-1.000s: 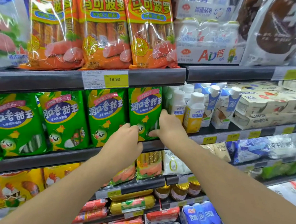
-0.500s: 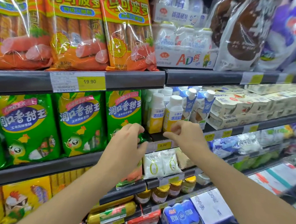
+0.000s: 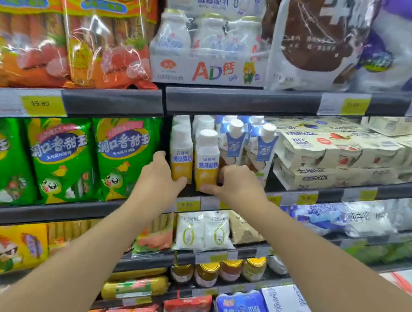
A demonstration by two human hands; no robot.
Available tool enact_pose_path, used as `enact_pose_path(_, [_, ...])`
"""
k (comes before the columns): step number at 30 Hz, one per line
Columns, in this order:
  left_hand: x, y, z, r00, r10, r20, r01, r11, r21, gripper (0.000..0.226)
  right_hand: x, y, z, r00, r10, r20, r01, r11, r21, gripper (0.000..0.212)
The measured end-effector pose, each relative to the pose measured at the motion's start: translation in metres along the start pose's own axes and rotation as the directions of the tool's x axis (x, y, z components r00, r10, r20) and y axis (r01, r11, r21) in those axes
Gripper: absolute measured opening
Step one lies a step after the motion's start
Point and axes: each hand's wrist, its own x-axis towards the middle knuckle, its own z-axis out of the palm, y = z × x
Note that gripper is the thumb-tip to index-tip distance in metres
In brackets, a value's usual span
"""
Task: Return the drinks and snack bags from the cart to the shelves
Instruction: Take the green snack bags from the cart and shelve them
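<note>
To my far left the green snack bags (image 3: pixel 61 159) stand in their row on the middle shelf (image 3: pixel 104 206), and a second ago both my hands were at the rightmost of them; now they have slid along to the dairy section, which tells me that bag is settled and I am onto the drinks. My left hand (image 3: pixel 159 176) is at the left yellow-and-white drink bottle (image 3: pixel 182 153), palm against its side and thumb hooked across the lower front, so it is a loose cupping hold rather than a firm clasp. Just beside it stands the second yellow-and-white bottle (image 3: pixel 207 159), and my right hand (image 3: pixel 237 184) is curled round its base, thumb lying along the bottom edge and the other fingers bent at its right side; I judge I am gripping it lightly to square it up. Behind and to the right are the blue-and-white cartons (image 3: pixel 263 146), touching my right knuckles or very nearly, I cannot tell which. Further right the cream yoghurt multipacks (image 3: pixel 325 154) are stacked, well clear of me. Both bottles are upright on the shelf, at its front edge, so this drink looks returned; I cannot see the cart, so how much is left I cannot say
</note>
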Motion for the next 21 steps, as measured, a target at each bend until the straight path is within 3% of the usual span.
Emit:
enact_pose_path(7, [0.010, 0.017, 0.026, 0.983, -0.169, -0.078, 0.164, 0.984, -0.064, 0.046, 0.003, 0.006, 0.001, 0.997, -0.053, 0.052, 0.054, 0.998, -0.032, 0.053])
enact_pose_path(21, [0.029, 0.008, 0.039, 0.989, -0.061, -0.132, 0.064, 0.998, 0.014, 0.065, 0.004, -0.001, 0.002, 0.999, -0.014, 0.044, 0.015, 0.999, -0.029, 0.049])
